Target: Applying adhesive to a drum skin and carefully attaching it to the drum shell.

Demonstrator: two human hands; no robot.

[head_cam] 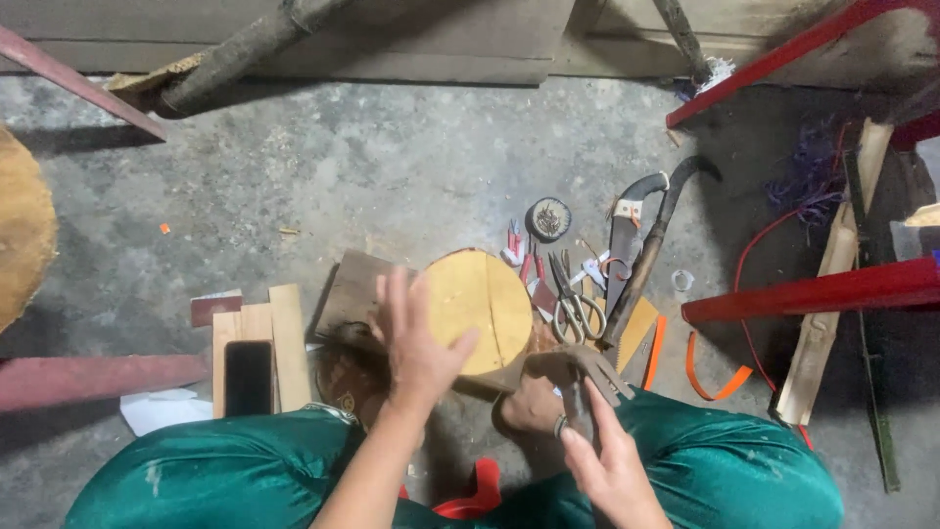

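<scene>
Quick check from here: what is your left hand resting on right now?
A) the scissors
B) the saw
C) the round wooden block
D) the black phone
C: the left hand lies over the near-left edge of the round wooden block; the scissors lie apart to its right.
</scene>
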